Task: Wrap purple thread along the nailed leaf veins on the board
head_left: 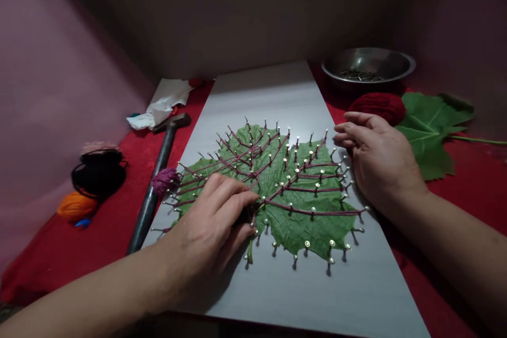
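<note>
The leaf (271, 182) lies on the board (269, 92) between the hands. The left hand (216, 216) is partly closed over the leaf's base; whether it grips yarn (330, 214) cannot be determined. The right hand (382, 158) is open, fingers loosely extended, at the board's right edge. The leaf is green, nail-studded and laced with purple strands.

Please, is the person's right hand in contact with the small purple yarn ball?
Apart. The head view shows the right hand at the board's right edge and the purple yarn ball on the left, the leaf between them.
</note>
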A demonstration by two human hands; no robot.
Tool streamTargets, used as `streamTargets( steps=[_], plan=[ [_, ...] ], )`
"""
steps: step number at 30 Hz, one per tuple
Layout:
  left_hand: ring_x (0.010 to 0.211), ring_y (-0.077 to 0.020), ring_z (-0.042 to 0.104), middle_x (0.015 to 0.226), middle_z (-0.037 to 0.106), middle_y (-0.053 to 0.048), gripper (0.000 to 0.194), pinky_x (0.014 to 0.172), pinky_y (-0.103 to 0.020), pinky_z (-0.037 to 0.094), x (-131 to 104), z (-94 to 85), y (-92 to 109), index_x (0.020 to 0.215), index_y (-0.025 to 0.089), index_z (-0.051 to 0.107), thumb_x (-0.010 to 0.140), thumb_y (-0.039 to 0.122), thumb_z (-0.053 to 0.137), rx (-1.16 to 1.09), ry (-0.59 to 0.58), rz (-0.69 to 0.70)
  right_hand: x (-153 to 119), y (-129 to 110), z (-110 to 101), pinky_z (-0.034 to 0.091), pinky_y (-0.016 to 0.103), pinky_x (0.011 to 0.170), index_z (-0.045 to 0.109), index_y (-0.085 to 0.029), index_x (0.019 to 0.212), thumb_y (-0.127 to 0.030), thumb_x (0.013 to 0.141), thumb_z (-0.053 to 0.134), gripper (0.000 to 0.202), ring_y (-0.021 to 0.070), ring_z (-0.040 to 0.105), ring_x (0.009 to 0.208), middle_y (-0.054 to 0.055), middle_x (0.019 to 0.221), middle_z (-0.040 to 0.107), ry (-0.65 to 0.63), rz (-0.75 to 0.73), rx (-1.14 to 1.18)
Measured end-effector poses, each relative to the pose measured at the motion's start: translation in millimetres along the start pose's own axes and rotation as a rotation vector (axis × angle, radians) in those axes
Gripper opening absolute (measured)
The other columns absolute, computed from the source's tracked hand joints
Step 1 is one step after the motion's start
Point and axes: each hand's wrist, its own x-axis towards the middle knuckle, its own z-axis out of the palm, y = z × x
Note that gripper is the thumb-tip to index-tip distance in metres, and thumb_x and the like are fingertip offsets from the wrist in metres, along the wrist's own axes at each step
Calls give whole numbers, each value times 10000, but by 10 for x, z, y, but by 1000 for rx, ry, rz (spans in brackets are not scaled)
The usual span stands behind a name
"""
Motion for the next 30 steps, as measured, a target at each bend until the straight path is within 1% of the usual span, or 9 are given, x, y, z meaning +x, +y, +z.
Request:
streamTargets(
  steps=[3, 6, 10, 13, 15, 21, 27, 30],
  plan=[
    [1001, -222, 445, 1071, 549, -104, 270, 819, -380, 452, -7, 3, 11, 1170, 162, 517, 911, 101, 472, -22, 1, -26, -11, -3, 15, 407, 231, 542, 581, -207, 952, -189, 736, 628, 222, 107, 547, 692, 13, 862, 613, 26, 52, 21],
    [1001, -222, 441, 1082, 546, -106, 279, 816, -379, 434, -14, 7, 13, 1176, 168, 514, 912, 95, 462, -40, 5, -42, -39, -47, 36, 415, 224, 547, 598, -208, 950, -167, 737, 629, 219, 109, 552, 710, 15, 854, 621, 46, 92, 19],
    [1016, -222, 433, 1095, 535, -108, 294, 831, -372, 428, -21, 4, 6, 1191, 169, 503, 907, 100, 476, -65, -5, -51, -62, -77, 30, 444, 235, 578, 593, -222, 951, -190, 756, 629, 201, 124, 567, 752, 19, 883, 624, 38, 90, -43],
    [1019, -215, 435, 1095, 535, -102, 297, 834, -359, 434, -21, 5, -1, 1191, 170, 503, 903, 99, 490, -81, -5, -58, -74, -85, 14, 456, 244, 589, 588, -228, 975, -205, 779, 621, 199, 136, 575, 774, 28, 913, 628, 9, 43, -138],
    [1011, -212, 433, 1090, 538, -101, 288, 831, -356, 432, -20, 9, -10, 1182, 163, 510, 903, 99, 497, -105, 0, -49, -85, -101, 13, 467, 248, 615, 594, -224, 974, -183, 790, 612, 190, 134, 579, 777, 30, 913, 637, 12, 25, -175],
    [982, -194, 417, 1063, 538, -87, 281, 853, -342, 418, -9, 12, -40, 1170, 127, 521, 891, 92, 518, -113, -9, 0, -129, -183, 45, 461, 232, 648, 621, -205, 956, -102, 791, 586, 198, 112, 594, 764, 23, 901, 672, 48, 61, -212],
    [979, -189, 402, 1056, 524, -90, 258, 866, -343, 411, -19, 15, -36, 1160, 93, 518, 903, 83, 489, -149, 2, 7, -151, -181, 41, 447, 218, 656, 634, -207, 963, -162, 795, 644, 174, 102, 608, 764, 10, 889, 687, 34, 67, -203],
    [981, -192, 395, 1069, 519, -95, 262, 869, -353, 412, -25, 13, -32, 1167, 87, 514, 906, 89, 489, -156, -5, 8, -160, -184, 41, 450, 218, 670, 635, -202, 972, -145, 798, 642, 184, 98, 611, 764, 9, 893, 690, 28, 59, -222]
  ],
)
